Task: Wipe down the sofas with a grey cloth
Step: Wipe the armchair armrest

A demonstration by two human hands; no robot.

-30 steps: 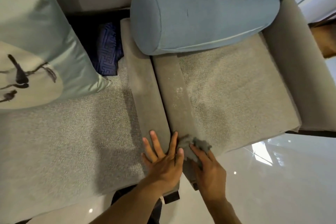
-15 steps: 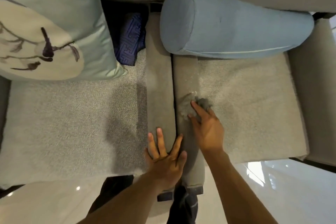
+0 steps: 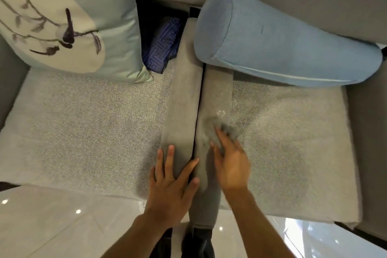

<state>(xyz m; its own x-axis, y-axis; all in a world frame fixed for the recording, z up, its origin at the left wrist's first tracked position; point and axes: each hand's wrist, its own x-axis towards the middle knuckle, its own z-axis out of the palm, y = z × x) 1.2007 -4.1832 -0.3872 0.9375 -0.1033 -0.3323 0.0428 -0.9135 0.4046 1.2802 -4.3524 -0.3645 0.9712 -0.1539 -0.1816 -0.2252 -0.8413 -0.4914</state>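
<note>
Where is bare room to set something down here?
Free: the left seat cushion between floral pillow and front edge; the right seat cushion before the blue bolster. Crowded: the middle armrests, with left hand resting and right hand pressing the grey cloth.

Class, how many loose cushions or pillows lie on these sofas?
3: a pale green printed pillow on the left seat, a dark blue patterned cushion tucked beside it, a blue bolster on the right seat. Others may be hidden.
</note>
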